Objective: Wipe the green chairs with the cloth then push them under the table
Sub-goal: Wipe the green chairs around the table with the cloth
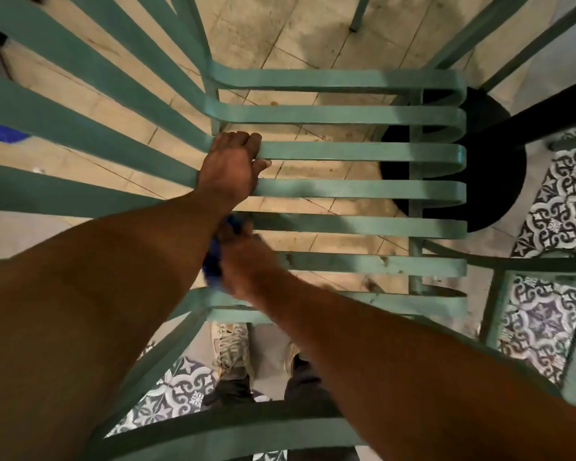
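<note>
A green slatted metal chair [356, 151] fills the head view, its seat slats running left to right below me. My left hand [231, 164] grips one seat slat near where the seat bends into the backrest. My right hand [246, 264] is blurred and holds a blue cloth [215, 261] against the nearer slats, by the seat's left side. Most of the cloth is hidden under my hand.
A black round table base [489, 168] and its dark post stand on the floor under the chair's right edge. Patterned tiles [546, 321] lie at right and near my shoes [230, 351]. Another green chair's legs [463, 44] show at top right. A blue object [4, 134] sits at far left.
</note>
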`<state>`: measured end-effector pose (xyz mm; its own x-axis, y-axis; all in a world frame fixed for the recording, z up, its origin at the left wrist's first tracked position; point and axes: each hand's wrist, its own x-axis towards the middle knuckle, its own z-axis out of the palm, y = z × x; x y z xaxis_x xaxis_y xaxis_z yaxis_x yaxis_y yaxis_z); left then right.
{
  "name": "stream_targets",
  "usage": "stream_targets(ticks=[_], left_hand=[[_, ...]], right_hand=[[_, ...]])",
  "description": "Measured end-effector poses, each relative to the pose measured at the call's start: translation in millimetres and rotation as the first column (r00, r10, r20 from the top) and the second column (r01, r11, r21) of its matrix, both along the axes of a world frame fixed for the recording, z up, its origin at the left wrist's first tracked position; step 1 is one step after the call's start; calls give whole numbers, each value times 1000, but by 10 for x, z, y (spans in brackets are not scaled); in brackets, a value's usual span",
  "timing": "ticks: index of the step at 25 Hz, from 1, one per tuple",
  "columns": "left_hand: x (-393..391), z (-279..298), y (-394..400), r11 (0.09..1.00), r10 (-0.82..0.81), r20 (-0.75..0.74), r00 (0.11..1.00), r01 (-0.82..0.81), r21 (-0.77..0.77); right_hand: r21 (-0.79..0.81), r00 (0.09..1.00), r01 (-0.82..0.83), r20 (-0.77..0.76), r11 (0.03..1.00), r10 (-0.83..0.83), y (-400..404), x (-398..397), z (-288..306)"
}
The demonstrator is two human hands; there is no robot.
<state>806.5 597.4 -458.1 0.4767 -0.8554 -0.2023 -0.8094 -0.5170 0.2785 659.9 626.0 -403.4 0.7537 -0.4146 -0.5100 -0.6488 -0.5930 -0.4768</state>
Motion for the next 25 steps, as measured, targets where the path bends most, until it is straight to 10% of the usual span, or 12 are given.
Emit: stream_targets(ticks=[4,10,12,19,25], left_hand=[[-13,-20,10,1000,15,-7,1000,-15,-12],[13,-12,-4,1000,27,-34,999,-27,12],[2,-10,-4,1000,20,-27,999,-20,11],[31,-28,-19,1000,10,-14,1000,-10,-3],[19,-13,-11,1000,10,-31,999,-10,19]], right_hand=[[171,997,9,-81,985,5,-5,-26,30],[-282,916,159,-315,946,-248,-1593,-2036,3],[-279,883,45,-438,959,-168,-1556,-1978,-73],[70,989,-137,-45,988,140,-30,106,12],[-48,925,-159,-356,986,132,-1023,-1679,223]])
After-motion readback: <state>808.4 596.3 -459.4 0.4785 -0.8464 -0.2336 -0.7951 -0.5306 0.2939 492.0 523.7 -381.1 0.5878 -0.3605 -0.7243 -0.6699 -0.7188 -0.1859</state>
